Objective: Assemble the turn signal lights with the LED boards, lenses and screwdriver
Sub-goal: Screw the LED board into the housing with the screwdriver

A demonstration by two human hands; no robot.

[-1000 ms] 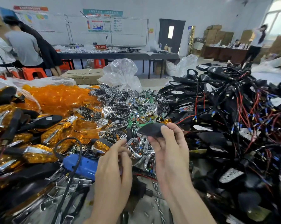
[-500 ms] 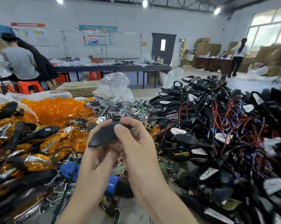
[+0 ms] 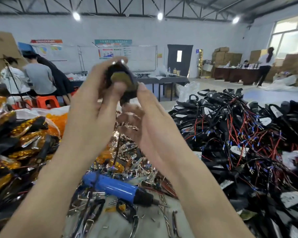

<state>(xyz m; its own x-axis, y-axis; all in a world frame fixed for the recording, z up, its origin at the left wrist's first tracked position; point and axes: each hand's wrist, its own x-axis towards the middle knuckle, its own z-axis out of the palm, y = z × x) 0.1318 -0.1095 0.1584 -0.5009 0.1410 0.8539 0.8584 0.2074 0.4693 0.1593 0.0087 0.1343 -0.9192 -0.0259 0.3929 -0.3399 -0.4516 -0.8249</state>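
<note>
Now left hand (image 3: 88,107) grips black housing (image 3: 127,96), thumb likely seating the LED board (image 3: 120,78). Right hand (image 3: 150,121) steadies its edge; whether its fingers grip is too blurred to tell.

table (image 3: 150,227) | blue screwdriver (image 3: 114,187) | loose screws (image 3: 162,206) | black wired housings (image 3: 239,134) heaped right

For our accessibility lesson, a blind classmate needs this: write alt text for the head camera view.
A left hand and right hand hold up a black lamp housing, blurred by motion. Beneath them a blue screwdriver lies flat, with amber lenses piled to the left and wired black housings to the right.
</note>
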